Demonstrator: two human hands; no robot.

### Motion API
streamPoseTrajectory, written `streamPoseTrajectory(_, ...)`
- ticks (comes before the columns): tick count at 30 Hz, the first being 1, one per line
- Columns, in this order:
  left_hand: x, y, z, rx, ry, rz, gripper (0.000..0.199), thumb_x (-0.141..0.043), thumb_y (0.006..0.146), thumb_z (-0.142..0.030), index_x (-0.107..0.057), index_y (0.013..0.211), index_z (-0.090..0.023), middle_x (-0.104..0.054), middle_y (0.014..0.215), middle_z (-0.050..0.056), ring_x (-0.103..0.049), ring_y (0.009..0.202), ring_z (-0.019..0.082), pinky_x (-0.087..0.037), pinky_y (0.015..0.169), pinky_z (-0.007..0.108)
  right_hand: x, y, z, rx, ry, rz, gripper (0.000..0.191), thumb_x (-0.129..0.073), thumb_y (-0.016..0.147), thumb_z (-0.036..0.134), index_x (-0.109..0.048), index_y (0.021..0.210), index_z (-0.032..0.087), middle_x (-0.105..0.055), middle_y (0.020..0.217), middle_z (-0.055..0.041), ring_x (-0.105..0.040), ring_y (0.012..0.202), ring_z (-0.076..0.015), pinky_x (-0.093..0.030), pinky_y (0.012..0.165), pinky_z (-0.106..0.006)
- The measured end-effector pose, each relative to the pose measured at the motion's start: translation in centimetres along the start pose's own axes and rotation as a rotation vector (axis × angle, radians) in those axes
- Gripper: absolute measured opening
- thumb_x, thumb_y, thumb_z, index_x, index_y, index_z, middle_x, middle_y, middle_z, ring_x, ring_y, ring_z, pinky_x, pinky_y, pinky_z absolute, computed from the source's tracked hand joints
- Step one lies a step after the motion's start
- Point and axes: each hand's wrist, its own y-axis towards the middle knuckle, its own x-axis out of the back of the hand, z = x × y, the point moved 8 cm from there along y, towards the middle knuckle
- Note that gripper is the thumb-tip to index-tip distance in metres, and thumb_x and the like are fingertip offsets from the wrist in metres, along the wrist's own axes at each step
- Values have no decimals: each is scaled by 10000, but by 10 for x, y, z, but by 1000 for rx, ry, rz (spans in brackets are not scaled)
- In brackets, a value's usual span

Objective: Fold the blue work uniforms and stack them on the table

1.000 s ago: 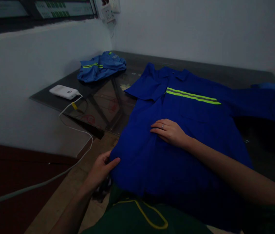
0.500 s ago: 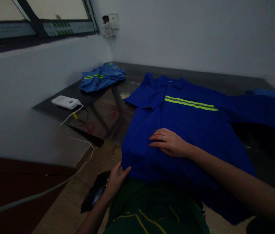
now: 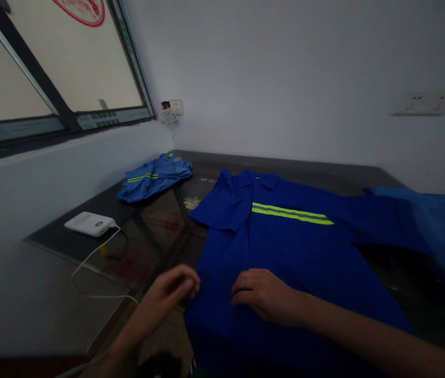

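A dark blue short-sleeved shirt (image 3: 285, 247) lies spread on the dark table, collar toward the wall, with a yellow-green and grey stripe across its chest. My right hand (image 3: 264, 294), wearing a ring, is over the lower front of the shirt with its fingers bent; whether it pinches any cloth is hidden. Just beyond the shirt's left edge is my left hand (image 3: 173, 286), its fingers curled toward the thumb. What its fingertips hold, if anything, is too small to make out.
A crumpled lighter blue garment (image 3: 155, 176) lies at the table's far left. Nearer is a white power bank (image 3: 90, 223) with a white cable hanging off the edge. More blue cloth (image 3: 443, 226) lies at the right. The table (image 3: 324, 167) meets the wall behind.
The view has tilted upward. My left hand has moved up along the shirt's left edge, and its fingers have curled. My right hand's fingers are more bent, still over the shirt.
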Motion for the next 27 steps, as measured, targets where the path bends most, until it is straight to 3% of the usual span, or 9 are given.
streamPoseTrajectory(3,45,94,-22,-177,88,-348,294,-494,881,-420,-631,1003,-191,-673,1007,77,-623,972,220,-483,872,334,26,32,-21,-111,-42,-25,314,-484,862,85,-666,1095,192,-675,1087,-66,-603,986,-183,-482,855,-307)
streamPoseTrajectory(5,67,152,-14,-135,312,-522,302,-540,845,-350,-614,1083,-178,-634,1170,123,-582,1116,263,-447,963,387,41,56,-44,-217,-79,-74,346,-477,870,78,-642,1158,176,-661,1112,-83,-594,1023,-195,-478,894,-321)
streamPoseTrajectory(9,83,235,33,201,543,-447,549,-626,805,-295,-493,1291,-76,-550,1311,249,-505,1258,352,-405,1015,434,56,88,-98,-422,-110,-164,434,-543,880,142,-534,1314,143,-611,1217,-128,-555,1121,-242,-474,936,-372)
streamPoseTrajectory(13,82,261,56,348,355,-283,648,-697,747,-242,-462,1329,-82,-623,1230,219,-605,1139,345,-488,911,394,47,99,-139,-591,-54,-175,708,-685,820,316,-385,1433,125,-573,1277,-172,-538,1163,-305,-490,917,-433)
streamPoseTrajectory(17,66,273,37,310,-104,-123,635,-724,716,-221,-500,1308,-165,-694,1128,119,-697,919,254,-553,745,315,40,102,-157,-699,5,-273,968,-774,697,473,-319,1467,104,-500,1360,-219,-494,1204,-381,-464,931,-532)
streamPoseTrajectory(19,56,279,15,249,-387,-72,694,-722,719,-204,-458,1362,-212,-697,1116,85,-697,868,210,-553,730,290,45,101,-164,-740,50,-401,1034,-792,658,476,-275,1489,144,-431,1431,-206,-443,1258,-389,-427,970,-566)
streamPoseTrajectory(22,46,295,-20,140,-549,-44,715,-704,755,-227,-415,1409,-262,-702,1038,50,-680,781,159,-536,674,242,61,90,-181,-758,208,-672,979,-724,718,351,-181,1518,194,-361,1492,-164,-394,1323,-338,-394,1033,-531)
streamPoseTrajectory(25,38,326,-41,5,-518,9,618,-611,853,-369,-391,1425,-290,-685,919,36,-659,742,153,-531,654,253,82,68,-208,-693,488,-983,773,-531,746,160,-272,1474,174,-412,1467,-126,-421,1326,-239,-374,1085,-429)
streamPoseTrajectory(27,44,358,-41,-78,-374,-48,538,-531,894,-370,-417,1407,-256,-665,879,44,-648,751,169,-543,692,304,93,47,-232,-679,704,-1150,708,-469,676,105,-404,1378,169,-507,1389,-100,-485,1273,-204,-390,1076,-382)
